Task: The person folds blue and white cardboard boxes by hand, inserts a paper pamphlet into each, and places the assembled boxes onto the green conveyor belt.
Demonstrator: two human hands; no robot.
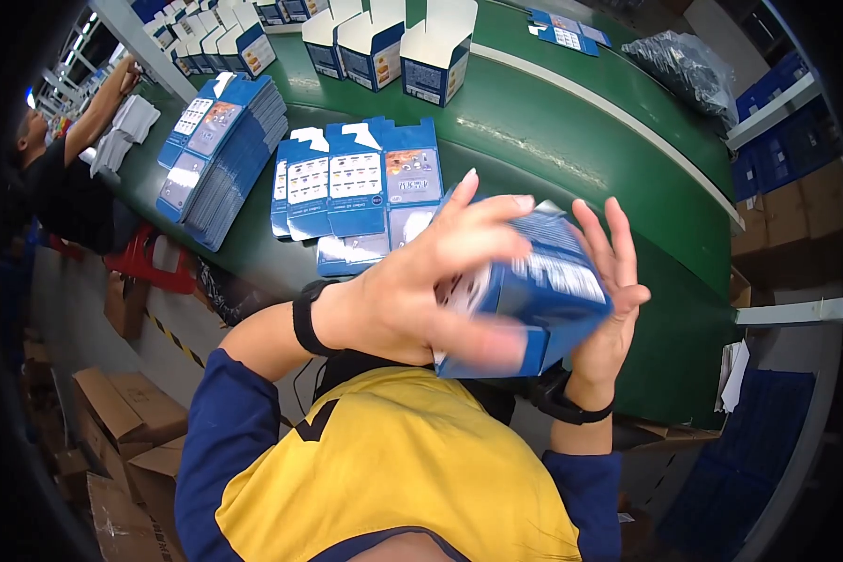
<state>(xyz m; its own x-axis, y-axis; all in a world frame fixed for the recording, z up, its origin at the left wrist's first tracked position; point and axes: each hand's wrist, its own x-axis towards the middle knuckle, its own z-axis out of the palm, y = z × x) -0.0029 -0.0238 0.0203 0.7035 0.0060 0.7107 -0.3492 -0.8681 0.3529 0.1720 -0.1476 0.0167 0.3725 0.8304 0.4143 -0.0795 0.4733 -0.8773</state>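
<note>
Left hand (421, 281): fingers spread wide and laid flat across the near-left face of a small blue printed cardboard carton (534, 295), thumb blurred along its lower edge. Right hand (609, 290): fingers splayed and upright, palm pressed to the carton's right side. The carton is held between both hands, lifted off the belt, close in front of the person's chest, tilted. Whether its flaps are shut cannot be told; motion blur.

One black band on each wrist: left wrist (306, 318), right wrist (571, 403). Sleeves dark blue, torso yellow.

Beyond the hands, on the green conveyor belt (553, 140):
- one fanned pile of flat blue carton blanks (361, 192), just beyond the left hand; sheet count not readable.
- one taller stack of flat blue blanks (220, 150), further left.
- three erected blue-and-white open cartons (384, 42) at the far edge, centre; more in a row to their left, not countable.
- loose flat blanks (562, 33), far right.
- one dark plastic bag (688, 66), far right.

Far left: one other person (61, 178), arm raised to a shelf. Brown cardboard boxes (122, 412) on the floor, near left.
</note>
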